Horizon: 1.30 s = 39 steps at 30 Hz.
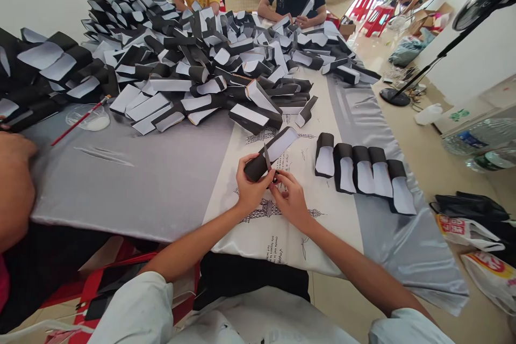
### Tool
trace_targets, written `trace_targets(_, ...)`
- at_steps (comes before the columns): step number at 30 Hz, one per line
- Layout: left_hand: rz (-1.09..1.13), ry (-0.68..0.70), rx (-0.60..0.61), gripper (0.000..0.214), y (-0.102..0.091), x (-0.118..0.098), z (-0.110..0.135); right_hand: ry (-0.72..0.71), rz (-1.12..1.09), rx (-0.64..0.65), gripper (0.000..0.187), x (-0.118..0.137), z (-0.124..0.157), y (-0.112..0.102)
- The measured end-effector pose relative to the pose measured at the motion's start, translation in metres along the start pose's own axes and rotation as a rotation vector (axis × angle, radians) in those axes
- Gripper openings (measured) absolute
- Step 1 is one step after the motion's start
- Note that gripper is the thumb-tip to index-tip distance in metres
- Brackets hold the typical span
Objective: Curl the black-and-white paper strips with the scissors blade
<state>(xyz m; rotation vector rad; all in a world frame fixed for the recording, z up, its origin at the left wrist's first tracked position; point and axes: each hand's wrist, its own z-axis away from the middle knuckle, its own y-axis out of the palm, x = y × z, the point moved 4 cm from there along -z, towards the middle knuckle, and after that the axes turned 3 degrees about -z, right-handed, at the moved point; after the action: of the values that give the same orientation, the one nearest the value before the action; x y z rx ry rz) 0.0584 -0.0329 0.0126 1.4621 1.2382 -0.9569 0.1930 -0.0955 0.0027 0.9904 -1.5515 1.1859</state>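
Note:
My left hand is closed round the black folded end of a black-and-white paper sleeve that points up and to the right. My right hand pinches the same sleeve at its lower edge, fingers pressed together, right beside the left thumb. Both hands hover just above the printed cloth at the table's near edge. To the right of my hands, a row of several folded sleeves lies overlapping on the cloth.
A big heap of the same black-and-white sleeves fills the far table. A red-handled brush on a clear dish lies at the left, near another person's arm. Two people sit opposite. A fan stand, bottles and bags are on the right.

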Motion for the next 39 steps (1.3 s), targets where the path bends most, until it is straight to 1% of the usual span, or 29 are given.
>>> trace_targets(2, 0.028, -0.026, 0.039, 0.065, 0.003, 0.001, 0.003, -0.005, 0.000, -0.008, 0.033, 0.001, -0.004, -0.001)
trace_targets(4, 0.078, -0.038, 0.091, 0.073, 0.003, 0.003, 0.003, -0.003, 0.003, -0.044, 0.028, 0.001, -0.007, -0.005)
trace_targets(6, 0.120, -0.021, 0.146, 0.080, 0.000, 0.007, 0.000, 0.005, -0.008, -0.091, 0.028, -0.002, -0.012, -0.013)
trace_targets(7, 0.121, -0.005, 0.160, 0.080, -0.004, 0.008, -0.003, 0.007, -0.016, -0.117, 0.029, -0.005, -0.015, -0.019)
trace_targets(9, 0.095, 0.004, 0.153, 0.063, -0.015, 0.014, -0.011, 0.005, -0.039, -0.119, 0.029, -0.009, -0.021, -0.029)
trace_targets(11, 0.072, -0.048, 0.123, 0.053, -0.027, 0.020, -0.022, 0.016, -0.035, -0.104, 0.030, -0.015, -0.027, -0.039)
trace_targets(13, 0.029, -0.095, 0.089, 0.051, -0.037, 0.025, -0.032, 0.028, 0.026, -0.074, 0.030, -0.020, -0.032, -0.049)
trace_targets(17, -0.060, -0.104, 0.057, 0.054, -0.046, 0.028, -0.048, 0.016, 0.220, -0.071, 0.029, -0.026, -0.037, -0.064)
trace_targets(19, -0.079, -0.105, 0.052, 0.053, -0.047, 0.029, -0.051, 0.010, 0.270, -0.063, 0.028, -0.027, -0.038, -0.067)
trace_targets(23, -0.117, -0.094, 0.032, 0.055, -0.049, 0.029, -0.055, 0.007, 0.287, -0.045, 0.028, -0.028, -0.037, -0.066)
trace_targets(29, -0.089, -0.096, 0.048, 0.060, -0.051, 0.031, -0.061, 0.014, 0.304, 0.006, 0.030, -0.027, -0.037, -0.066)
trace_targets(33, -0.102, -0.092, 0.064, 0.059, -0.050, 0.030, -0.062, 0.012, 0.292, -0.015, 0.026, -0.026, -0.037, -0.069)
trace_targets(39, -0.111, -0.099, 0.081, 0.061, -0.050, 0.030, -0.062, 0.015, 0.300, -0.008, 0.025, -0.025, -0.037, -0.069)
